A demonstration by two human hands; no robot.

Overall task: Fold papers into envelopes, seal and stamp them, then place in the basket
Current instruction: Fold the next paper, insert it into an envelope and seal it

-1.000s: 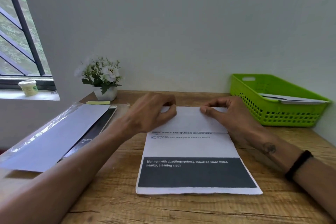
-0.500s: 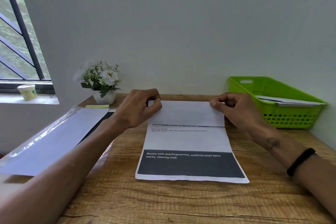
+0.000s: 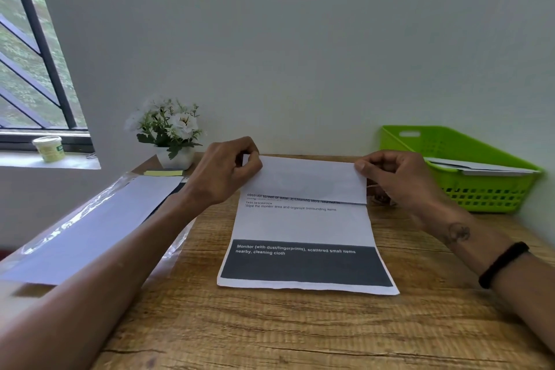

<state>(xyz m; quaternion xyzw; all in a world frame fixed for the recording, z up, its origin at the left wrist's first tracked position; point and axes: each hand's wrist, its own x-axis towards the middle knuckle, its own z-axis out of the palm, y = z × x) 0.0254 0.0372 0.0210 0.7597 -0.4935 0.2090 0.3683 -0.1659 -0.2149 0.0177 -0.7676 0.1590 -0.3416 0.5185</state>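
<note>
White paper [image 3: 303,225] lies printed-side up, its top third folded down. My left hand [image 3: 228,171] and right hand [image 3: 390,177] pinch the fold's corners, now spread wider apart.

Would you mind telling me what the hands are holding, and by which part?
The paper: left hand pinches the folded flap's far left corner, right hand its far right corner.

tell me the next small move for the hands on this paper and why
Probably bring the top flap down further and press a crease. Left hand and right hand each pinch a far corner of the sheet; the flap is folded toward the person, its free edge over the print, not yet flattened.
</note>
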